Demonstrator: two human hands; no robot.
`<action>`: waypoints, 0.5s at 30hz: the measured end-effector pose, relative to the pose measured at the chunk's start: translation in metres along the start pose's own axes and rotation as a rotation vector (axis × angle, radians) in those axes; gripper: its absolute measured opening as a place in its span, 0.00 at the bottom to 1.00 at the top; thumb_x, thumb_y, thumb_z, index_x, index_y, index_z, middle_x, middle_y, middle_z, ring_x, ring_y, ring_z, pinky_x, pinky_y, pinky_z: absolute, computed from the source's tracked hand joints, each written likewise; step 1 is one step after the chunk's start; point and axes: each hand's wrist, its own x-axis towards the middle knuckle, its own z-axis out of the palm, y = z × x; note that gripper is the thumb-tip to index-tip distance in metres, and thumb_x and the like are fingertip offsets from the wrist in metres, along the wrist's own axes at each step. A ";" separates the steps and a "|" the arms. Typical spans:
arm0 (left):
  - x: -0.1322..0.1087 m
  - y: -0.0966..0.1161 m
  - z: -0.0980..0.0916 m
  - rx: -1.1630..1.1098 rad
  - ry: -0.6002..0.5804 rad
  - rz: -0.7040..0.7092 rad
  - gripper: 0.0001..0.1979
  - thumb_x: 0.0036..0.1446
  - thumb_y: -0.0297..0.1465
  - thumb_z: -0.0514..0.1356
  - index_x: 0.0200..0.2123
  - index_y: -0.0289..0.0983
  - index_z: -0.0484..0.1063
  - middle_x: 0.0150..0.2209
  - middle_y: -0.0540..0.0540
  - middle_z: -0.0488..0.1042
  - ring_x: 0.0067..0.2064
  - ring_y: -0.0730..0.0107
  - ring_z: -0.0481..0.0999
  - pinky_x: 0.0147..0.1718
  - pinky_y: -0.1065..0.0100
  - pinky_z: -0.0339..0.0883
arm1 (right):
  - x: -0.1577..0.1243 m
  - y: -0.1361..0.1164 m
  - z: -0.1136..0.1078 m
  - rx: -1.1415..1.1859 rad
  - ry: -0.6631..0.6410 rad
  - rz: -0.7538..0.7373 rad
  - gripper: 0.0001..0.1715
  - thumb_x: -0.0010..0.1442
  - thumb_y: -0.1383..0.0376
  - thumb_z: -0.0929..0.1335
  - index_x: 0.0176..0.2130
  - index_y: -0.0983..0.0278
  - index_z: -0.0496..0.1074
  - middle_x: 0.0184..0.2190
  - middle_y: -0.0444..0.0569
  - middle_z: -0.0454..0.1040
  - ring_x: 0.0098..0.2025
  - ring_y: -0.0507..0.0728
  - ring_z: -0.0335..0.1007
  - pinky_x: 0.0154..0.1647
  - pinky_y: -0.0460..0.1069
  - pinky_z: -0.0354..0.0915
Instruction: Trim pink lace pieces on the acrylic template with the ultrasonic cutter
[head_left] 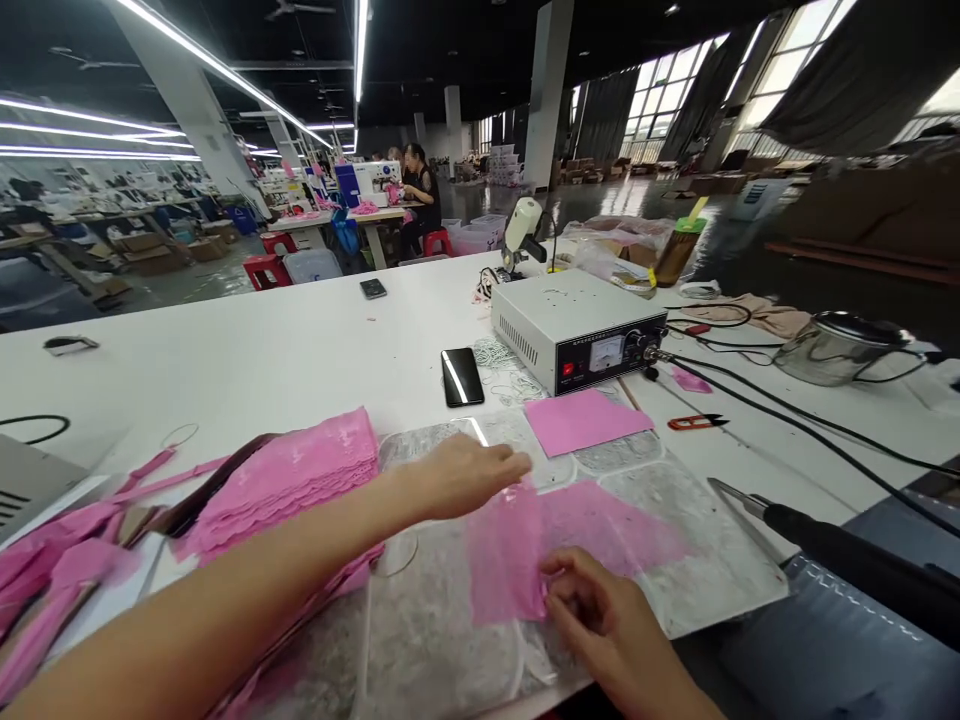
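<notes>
Thin pink fabric pieces lie overlapping on a worn grey mat, between my two hands. My left hand reaches across to the fabric's upper edge, its fingers together, and what they may hold is hidden. At the fabric's lower right edge, my right hand pinches the pink cloth between thumb and fingers. A flat pink sheet rests at the mat's upper edge. Left of the mat sits a stack of pink fabric, partly behind my left forearm.
A black phone lies beyond the mat, near a metal control box. Orange snips, a glass pot and cables are at right. A black-handled tool juts in from the right edge. A person sits at a sewing machine behind.
</notes>
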 end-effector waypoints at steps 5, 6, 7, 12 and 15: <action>0.091 0.030 -0.002 0.019 -0.020 0.341 0.08 0.60 0.22 0.59 0.39 0.41 0.69 0.35 0.49 0.73 0.31 0.71 0.71 0.32 0.68 0.59 | -0.014 0.016 0.002 -0.070 0.149 0.028 0.13 0.64 0.55 0.62 0.39 0.61 0.66 0.21 0.41 0.68 0.24 0.53 0.64 0.27 0.47 0.61; 0.101 0.035 0.001 0.007 -0.009 0.377 0.07 0.61 0.24 0.60 0.39 0.41 0.70 0.37 0.48 0.73 0.35 0.70 0.73 0.36 0.68 0.60 | -0.017 0.017 -0.002 -0.102 0.132 0.038 0.13 0.64 0.55 0.61 0.40 0.61 0.67 0.20 0.41 0.68 0.23 0.53 0.63 0.26 0.47 0.61; 0.106 0.040 0.004 -0.007 0.006 0.394 0.05 0.61 0.25 0.61 0.39 0.41 0.70 0.39 0.47 0.73 0.37 0.69 0.73 0.39 0.67 0.61 | -0.020 0.018 -0.008 -0.138 0.113 0.045 0.14 0.64 0.55 0.61 0.40 0.62 0.68 0.19 0.40 0.67 0.22 0.53 0.63 0.25 0.47 0.60; 0.058 0.035 0.027 -0.096 0.106 0.184 0.08 0.65 0.25 0.53 0.35 0.36 0.71 0.37 0.44 0.73 0.39 0.65 0.74 0.40 0.65 0.64 | -0.017 0.016 -0.065 -0.267 0.247 0.068 0.18 0.62 0.54 0.62 0.33 0.62 0.74 0.25 0.47 0.76 0.27 0.56 0.70 0.29 0.49 0.65; 0.006 0.024 0.042 -0.179 0.166 -0.059 0.11 0.66 0.27 0.50 0.35 0.37 0.70 0.36 0.45 0.72 0.34 0.68 0.73 0.34 0.68 0.67 | 0.005 0.016 -0.099 -0.340 0.325 0.065 0.16 0.60 0.56 0.63 0.32 0.62 0.75 0.27 0.48 0.76 0.28 0.56 0.70 0.31 0.51 0.65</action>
